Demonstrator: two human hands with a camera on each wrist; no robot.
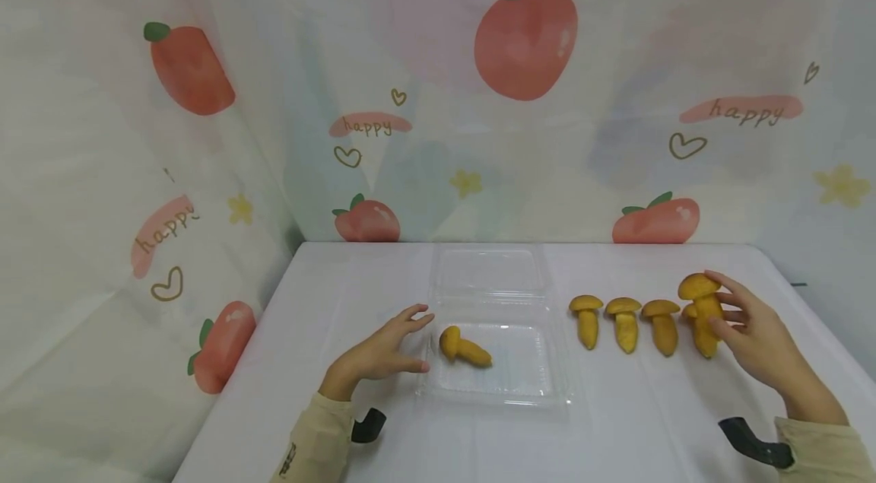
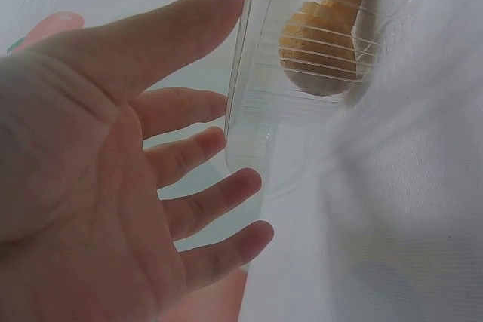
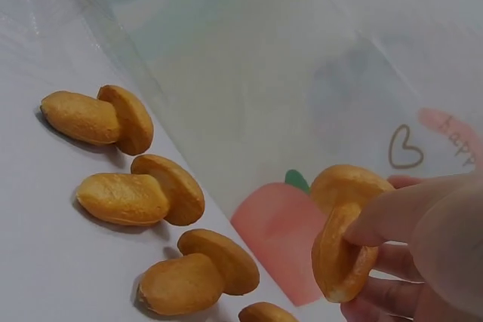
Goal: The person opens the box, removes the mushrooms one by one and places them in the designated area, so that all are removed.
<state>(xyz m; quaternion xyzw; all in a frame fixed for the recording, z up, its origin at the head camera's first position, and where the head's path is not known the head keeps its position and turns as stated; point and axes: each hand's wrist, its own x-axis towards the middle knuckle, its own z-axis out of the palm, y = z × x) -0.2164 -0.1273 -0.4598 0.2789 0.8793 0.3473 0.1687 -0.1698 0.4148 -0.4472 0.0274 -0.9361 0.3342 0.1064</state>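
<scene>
A yellow-brown mushroom (image 1: 703, 316) is pinched between the thumb and fingers of my right hand (image 1: 753, 331), cap up, in the head view; the right wrist view shows the same mushroom (image 3: 339, 239) lifted off the table. My left hand (image 1: 379, 350) has its fingers spread beside the left rim of a clear plastic box (image 1: 520, 392). In the left wrist view the thumb and fingertips come up to the box's wall (image 2: 245, 81); whether they press on it I cannot tell. One mushroom (image 1: 465, 348) lies on its side inside the box.
Right of the box, a mushroom (image 1: 587, 322), a second mushroom (image 1: 625, 325) and a third mushroom (image 1: 661, 327) lie in a row. Another mushroom (image 3: 268, 313) is mostly hidden behind the held one. The box's lid (image 1: 489, 270) lies folded back toward the printed wall cloth.
</scene>
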